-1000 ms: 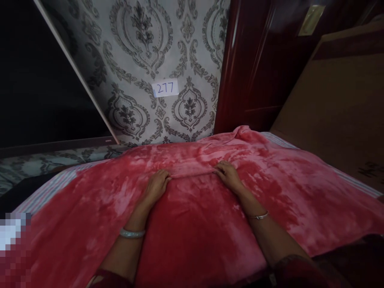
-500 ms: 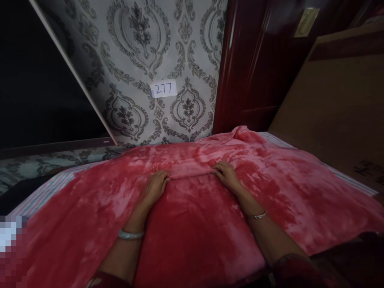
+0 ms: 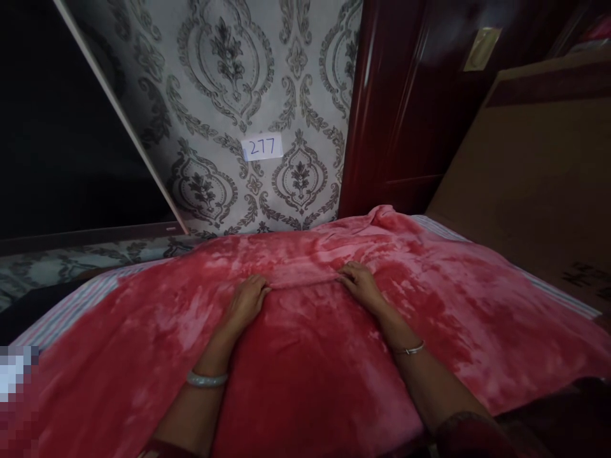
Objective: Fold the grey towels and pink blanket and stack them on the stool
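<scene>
A plush red and pink blanket [image 3: 296,343] lies spread over a surface in front of me. My left hand [image 3: 248,299] is closed on a pinched fold of it, left of the middle. To the right, my right hand [image 3: 360,284] pinches the same fold between thumb and fingers. The fold runs as a raised, nearly straight ridge from one hand to the other. A pale bangle [image 3: 207,380] circles my left wrist, and a thin metal bracelet [image 3: 411,349] my right.
Striped cloth [image 3: 71,305] shows beyond the blanket's edges. A dark screen [image 3: 76,140] stands at the left, a large cardboard box [image 3: 534,172] at the right. Behind are patterned wallpaper [image 3: 305,95] with a paper label [image 3: 262,147] reading 277, and a dark red wooden panel [image 3: 396,127].
The whole view has shifted slightly, so things appear a little lower. Both hands keep their hold on the blanket fold in almost the same place.
</scene>
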### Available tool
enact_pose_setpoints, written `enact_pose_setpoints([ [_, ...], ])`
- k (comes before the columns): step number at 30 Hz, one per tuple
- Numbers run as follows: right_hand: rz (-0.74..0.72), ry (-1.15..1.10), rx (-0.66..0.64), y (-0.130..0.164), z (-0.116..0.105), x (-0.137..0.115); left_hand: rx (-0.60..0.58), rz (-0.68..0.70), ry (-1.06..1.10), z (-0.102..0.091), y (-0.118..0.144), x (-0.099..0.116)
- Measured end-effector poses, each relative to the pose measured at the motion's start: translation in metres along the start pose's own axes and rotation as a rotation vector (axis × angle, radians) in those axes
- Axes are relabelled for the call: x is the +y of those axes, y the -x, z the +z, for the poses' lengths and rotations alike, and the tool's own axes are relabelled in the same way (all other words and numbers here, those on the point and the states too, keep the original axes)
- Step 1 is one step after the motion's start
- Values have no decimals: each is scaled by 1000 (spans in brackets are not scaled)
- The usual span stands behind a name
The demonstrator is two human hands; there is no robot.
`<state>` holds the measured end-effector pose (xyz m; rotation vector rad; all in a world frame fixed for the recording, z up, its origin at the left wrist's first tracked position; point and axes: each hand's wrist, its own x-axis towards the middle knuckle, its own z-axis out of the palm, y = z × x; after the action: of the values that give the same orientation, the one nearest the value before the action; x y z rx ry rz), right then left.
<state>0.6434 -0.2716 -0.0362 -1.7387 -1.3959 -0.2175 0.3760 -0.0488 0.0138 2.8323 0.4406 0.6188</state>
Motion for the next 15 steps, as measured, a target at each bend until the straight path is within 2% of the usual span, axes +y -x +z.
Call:
enact_pose_setpoints([
  [8, -31, -17, 10, 0, 0, -2, 6, 3, 13, -1, 1, 1],
  [15, -34, -20, 77, -3, -6, -14, 87, 39, -48, -3, 2, 2],
])
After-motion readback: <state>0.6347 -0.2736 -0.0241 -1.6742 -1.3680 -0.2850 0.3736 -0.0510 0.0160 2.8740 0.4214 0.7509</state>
